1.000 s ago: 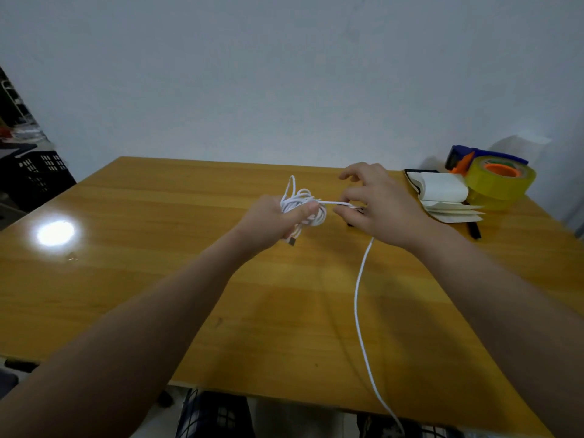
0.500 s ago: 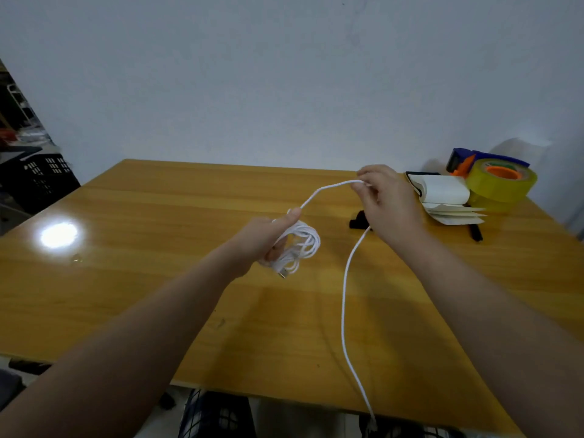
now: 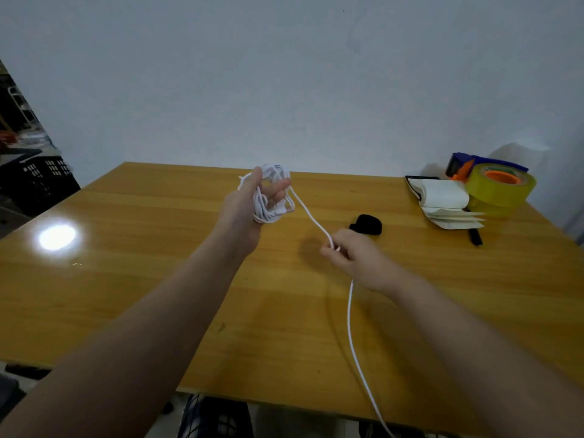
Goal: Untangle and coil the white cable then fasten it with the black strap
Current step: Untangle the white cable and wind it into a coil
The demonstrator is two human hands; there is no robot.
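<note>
My left hand [image 3: 249, 200] is raised above the wooden table [image 3: 142, 279] with loops of the white cable [image 3: 271, 197] wound around its fingers. A taut strand runs from that bundle down to my right hand [image 3: 357, 257], which pinches it low over the table. Past my right hand the cable's free length [image 3: 355, 343] trails toward me and drops over the front edge. The black strap [image 3: 368, 225] lies on the table just beyond my right hand, not touched by either hand.
At the back right stand a yellow tape roll [image 3: 501, 188] with a blue dispenser [image 3: 464, 162], an open notebook [image 3: 442, 197] and a black pen [image 3: 474, 237]. A black crate [image 3: 41, 181] sits off the table's left.
My left hand has risen and moved away from me with the coil. My right hand dropped from high by the notebook to low over the table, drawing the strand downward.
</note>
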